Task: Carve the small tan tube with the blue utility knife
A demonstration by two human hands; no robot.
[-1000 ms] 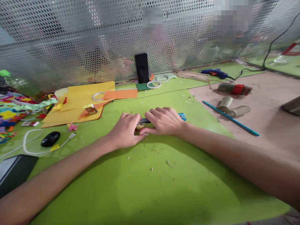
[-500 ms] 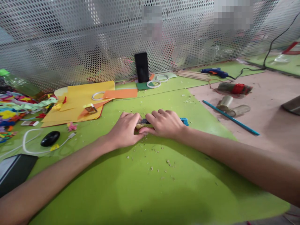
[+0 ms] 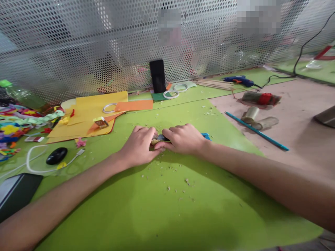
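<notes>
My left hand (image 3: 140,144) is closed around a small tan, wood-like piece (image 3: 154,142), most of it covered by the fingers. Beside it, my right hand (image 3: 184,138) grips a knife that looks like a box cutter; its blue end (image 3: 206,136) sticks out past the palm. The grey blade (image 3: 163,137) lies between the two hands, against or very near the tan piece. My thumbs meet at the front, just above the green mat (image 3: 157,209). Pale shavings (image 3: 187,182) are scattered around and in front of the hands.
Left are a black mouse (image 3: 56,156), a white cable, yellow sheets (image 3: 86,122) and a matchbox (image 3: 101,122). A phone (image 3: 157,76) leans on the perforated metal screen behind tape rings. Right lie a blue stick (image 3: 258,131), cut tubes (image 3: 265,123) and a glue gun (image 3: 240,81).
The blade shows a little differently between the hands, as if the knife has tilted slightly. Both hands stay in nearly the same place, and the view has shifted a touch.
</notes>
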